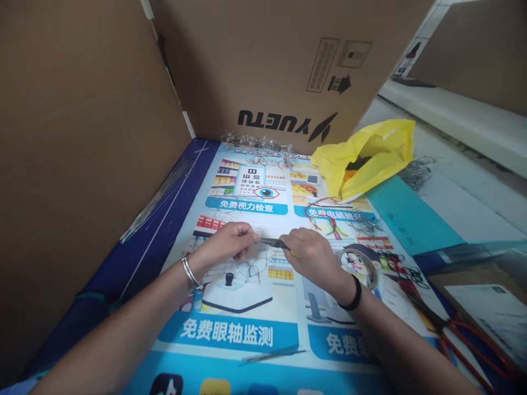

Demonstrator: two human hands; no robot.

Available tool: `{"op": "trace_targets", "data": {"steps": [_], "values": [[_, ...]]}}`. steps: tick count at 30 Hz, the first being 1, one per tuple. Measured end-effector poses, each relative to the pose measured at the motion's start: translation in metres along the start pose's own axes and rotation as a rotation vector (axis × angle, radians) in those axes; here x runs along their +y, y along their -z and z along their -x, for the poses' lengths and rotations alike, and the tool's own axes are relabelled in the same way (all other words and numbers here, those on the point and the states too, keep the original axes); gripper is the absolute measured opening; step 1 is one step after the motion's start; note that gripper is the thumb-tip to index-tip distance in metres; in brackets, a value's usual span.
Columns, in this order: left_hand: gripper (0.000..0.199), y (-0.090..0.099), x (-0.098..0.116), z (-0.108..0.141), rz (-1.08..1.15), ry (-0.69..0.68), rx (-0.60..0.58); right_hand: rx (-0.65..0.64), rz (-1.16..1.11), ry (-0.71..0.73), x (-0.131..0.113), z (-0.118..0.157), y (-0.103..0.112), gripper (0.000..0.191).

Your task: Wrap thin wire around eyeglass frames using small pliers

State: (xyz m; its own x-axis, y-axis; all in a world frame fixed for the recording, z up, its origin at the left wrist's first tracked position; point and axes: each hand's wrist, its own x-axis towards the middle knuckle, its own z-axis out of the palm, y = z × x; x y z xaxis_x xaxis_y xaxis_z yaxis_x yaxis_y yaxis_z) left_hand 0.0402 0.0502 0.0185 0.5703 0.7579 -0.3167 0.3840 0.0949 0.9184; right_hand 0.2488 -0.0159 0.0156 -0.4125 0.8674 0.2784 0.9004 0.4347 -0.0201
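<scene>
Over the printed poster, my right hand is wrapped round long-nose pliers, with a bit of yellow handle showing. The pliers' jaws point left and reach the fingertips of my left hand. Those fingers are pinched together on a thin wire at the jaw tips. Bent loops of thin wire hang or lie just below the pliers; I cannot tell if they are one piece with the held wire.
Cardboard walls rise at the back and left. Wire pieces heap along the back, straight wires at left. A yellow bag, coloured cords, a tape roll and red-handled scissors are at right. Short rods lie in front.
</scene>
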Motion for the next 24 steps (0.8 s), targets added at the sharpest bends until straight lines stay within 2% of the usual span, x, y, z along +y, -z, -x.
{"op": "trace_targets", "data": {"steps": [13,18,24], "values": [[0.013,0.0004,0.0048,0.0015,-0.071,0.002,-0.023,-0.038,-0.179,-0.097,0.0036,0.0009,-0.0027,0.013],[0.011,-0.0008,0.0034,0.0014,-0.096,-0.03,-0.045,-0.042,-0.172,-0.119,0.0016,0.0002,-0.003,0.013],[0.009,-0.001,0.0045,0.0029,-0.077,0.01,-0.036,-0.018,-0.143,-0.123,0.0016,0.0004,-0.0053,0.011]]}}
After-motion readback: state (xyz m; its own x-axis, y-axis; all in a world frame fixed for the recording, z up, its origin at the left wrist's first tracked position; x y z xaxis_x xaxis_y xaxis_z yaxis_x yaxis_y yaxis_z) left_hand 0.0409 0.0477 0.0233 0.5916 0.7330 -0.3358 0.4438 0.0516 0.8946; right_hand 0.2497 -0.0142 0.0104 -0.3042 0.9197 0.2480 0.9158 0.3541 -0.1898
